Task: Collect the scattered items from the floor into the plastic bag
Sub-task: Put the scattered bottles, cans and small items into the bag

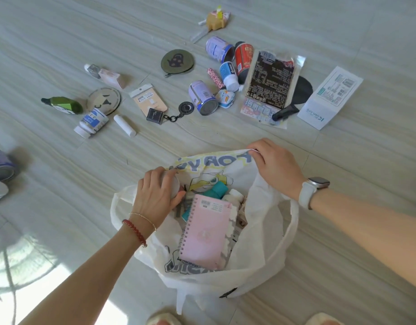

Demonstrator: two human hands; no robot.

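The pale striped tile floor (61,38) carries the white plastic bag (260,254) nearest the camera. Beyond it lie two purple cans (203,97) (218,49), a red can (244,58), a black printed packet (270,83), a white box (328,99), a round green pouch (177,61), a keychain (178,113), a white tube (125,125), a green bottle (62,105) and a blue-labelled white bottle (92,123)

White plastic bag (260,261) gapes open; pink notebook (205,233) inside.

The notebook (205,231) lies in the bag (260,261), between both hands (left (155,195), right (276,168)). Cans (203,98) lie beyond the right hand.
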